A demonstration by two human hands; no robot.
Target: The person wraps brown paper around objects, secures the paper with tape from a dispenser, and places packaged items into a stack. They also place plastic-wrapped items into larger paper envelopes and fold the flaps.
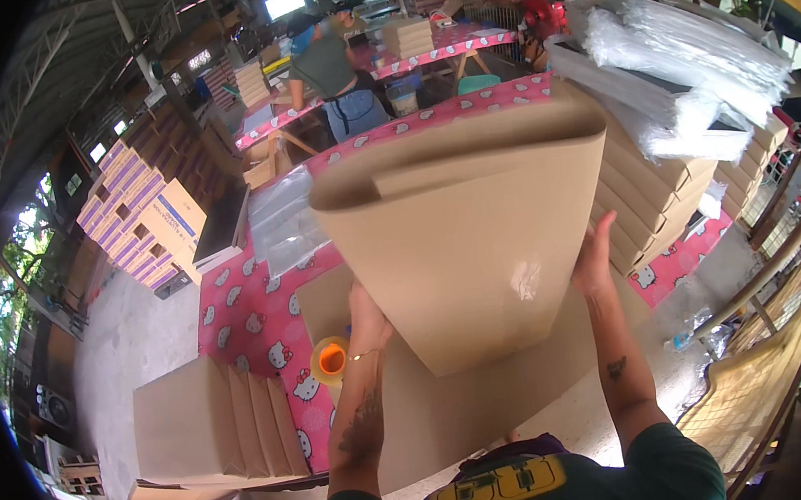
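Note:
A large brown cardboard wrap (pixel 478 252), folded over into a flat sleeve, stands tilted up before me. Its rounded fold and inner flap show along the top, and a shiny patch of tape sits low on its front. My left hand (pixel 367 321) grips its left edge, the fingers mostly hidden behind the board. On the opposite edge my right hand (pixel 594 255) holds it with the thumb pointing up and the fingers out of sight. Under it lies a flat brown cardboard sheet (pixel 417 422). Beside my left wrist is a tape roll (pixel 332 358) with an orange core.
Folded cardboard packages (pixel 205 423) stand at the near left, and more cardboard packages (pixel 655 192) at the right under plastic-wrapped bundles (pixel 681 59). Transparent plastic sheets (pixel 284 221) lie on the pink patterned tablecloth (pixel 224 315). A co-worker (pixel 336 78) leans over a farther table; other people are behind.

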